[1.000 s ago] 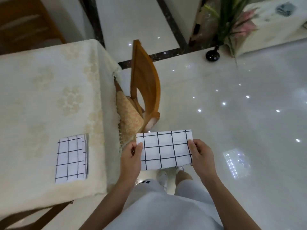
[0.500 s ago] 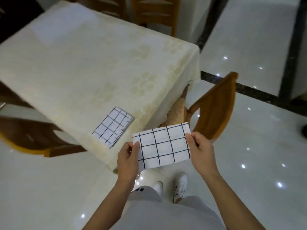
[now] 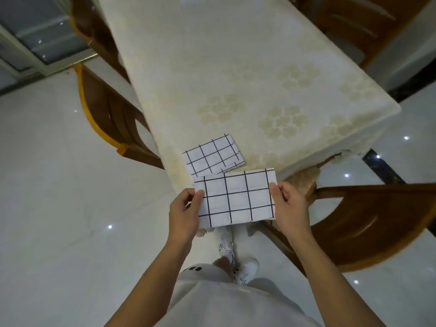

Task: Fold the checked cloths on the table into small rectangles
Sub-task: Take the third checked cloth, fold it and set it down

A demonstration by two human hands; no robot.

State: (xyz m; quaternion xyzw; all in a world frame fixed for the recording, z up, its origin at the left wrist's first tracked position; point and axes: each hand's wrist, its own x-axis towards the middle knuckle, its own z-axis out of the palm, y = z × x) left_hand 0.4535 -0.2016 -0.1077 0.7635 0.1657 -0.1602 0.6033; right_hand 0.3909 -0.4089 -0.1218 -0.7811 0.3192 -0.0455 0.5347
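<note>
We should lower the cloth (image 3: 236, 197) level from just over the worktop (image 3: 236, 67) edge and set it squarely beside the folded cloth (image 3: 213, 154), releasing both sides together. The left hand (image 3: 185, 208) and right hand (image 3: 291, 206) each pinch a short side, fingers (image 3: 274, 188) curled on it. It looks doubled, though we cannot be sure.

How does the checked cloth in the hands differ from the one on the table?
The held cloth is pinched by the left hand and right hand; the lying cloth rests untouched on the table. The held cloth looks level, the lying cloth skewed. Both are white, black-gridded rectangles.
</note>
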